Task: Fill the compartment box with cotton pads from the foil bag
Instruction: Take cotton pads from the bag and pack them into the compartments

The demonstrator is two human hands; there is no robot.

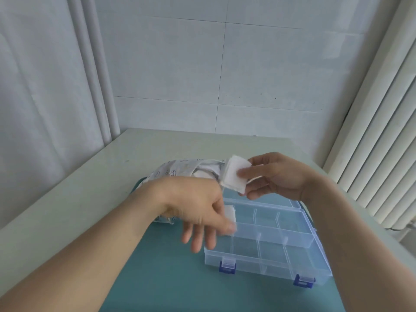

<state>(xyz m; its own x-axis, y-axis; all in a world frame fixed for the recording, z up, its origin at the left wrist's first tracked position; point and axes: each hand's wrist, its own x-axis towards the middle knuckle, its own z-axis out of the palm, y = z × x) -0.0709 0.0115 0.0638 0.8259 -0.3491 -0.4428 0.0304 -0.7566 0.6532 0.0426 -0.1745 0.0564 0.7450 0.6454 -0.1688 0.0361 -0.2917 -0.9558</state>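
A clear plastic compartment box (pixel 270 251) with blue latches lies open on a teal mat. Behind my left hand lies the crumpled silvery foil bag (pixel 180 171). My right hand (pixel 279 176) pinches a stack of white square cotton pads (pixel 234 176) between thumb and fingers, above the box's far edge and beside the bag's mouth. My left hand (pixel 200 210) hovers over the box's left end, fingers pointing down, thumb and forefinger touching a few white pads (pixel 230 216) in the far-left compartment. The other compartments look bare.
The teal mat (pixel 162 266) lies on a pale table (pixel 78 188) set in a corner. A tiled wall stands behind, a curtain to the left, a white radiator (pixel 382 154) to the right.
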